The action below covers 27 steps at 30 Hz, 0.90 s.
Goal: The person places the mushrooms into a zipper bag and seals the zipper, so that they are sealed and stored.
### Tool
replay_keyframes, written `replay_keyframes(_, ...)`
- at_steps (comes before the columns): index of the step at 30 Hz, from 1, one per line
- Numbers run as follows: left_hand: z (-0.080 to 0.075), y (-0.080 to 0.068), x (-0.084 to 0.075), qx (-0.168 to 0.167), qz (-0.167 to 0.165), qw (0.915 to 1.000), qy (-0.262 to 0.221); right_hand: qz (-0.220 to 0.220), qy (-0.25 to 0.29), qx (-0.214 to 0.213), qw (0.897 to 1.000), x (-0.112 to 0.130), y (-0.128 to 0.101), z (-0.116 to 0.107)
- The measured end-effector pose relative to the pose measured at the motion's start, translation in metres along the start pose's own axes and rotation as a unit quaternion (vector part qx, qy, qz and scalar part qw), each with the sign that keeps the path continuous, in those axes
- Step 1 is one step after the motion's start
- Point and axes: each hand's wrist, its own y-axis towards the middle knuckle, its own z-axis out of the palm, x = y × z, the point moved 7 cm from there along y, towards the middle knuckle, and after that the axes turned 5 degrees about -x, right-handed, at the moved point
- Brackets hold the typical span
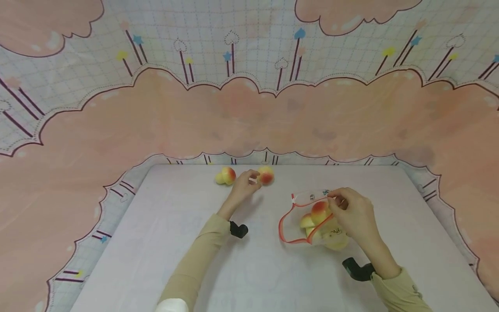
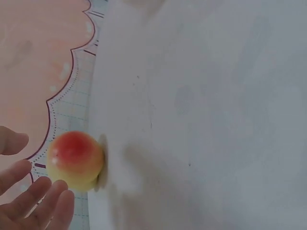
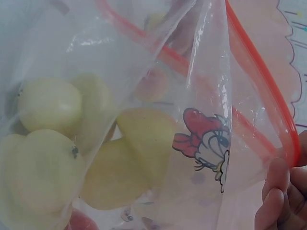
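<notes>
My right hand (image 1: 355, 214) pinches the rim of a clear plastic zip bag (image 3: 259, 72) with a red edge and a printed cartoon face. The bag's mouth gapes toward the left in the head view. Several yellow fruits with red blush (image 1: 319, 211) lie inside it, seen hazily through the plastic in the right wrist view. My left hand (image 1: 244, 184) is at the back of the table beside a round red-and-yellow fruit (image 2: 76, 155), its fingers spread and loosely bent with nothing held. Whether a fingertip touches that fruit, I cannot tell.
More red-and-yellow fruit (image 1: 226, 176) sits left of my left hand near the table's back edge. The white table (image 1: 156, 242) ends at a patterned cloth backdrop (image 1: 249, 117). A black wrist mount (image 1: 238, 230) juts from my left sleeve, another (image 1: 356, 269) from the right.
</notes>
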Motion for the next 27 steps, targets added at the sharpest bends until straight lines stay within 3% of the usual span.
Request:
replay_keyframes(15,0.014,0.029,0.004,0.004,0.028,0.9989,0.037,-0.002,0.003,0.012,1.0,0.002,0.0,0.001)
replay_keyframes(27,0.028,0.042,0.017,0.043,0.028,0.9987,0.006,-0.016,0.007,0.002,1.0,0.002,0.0,0.0)
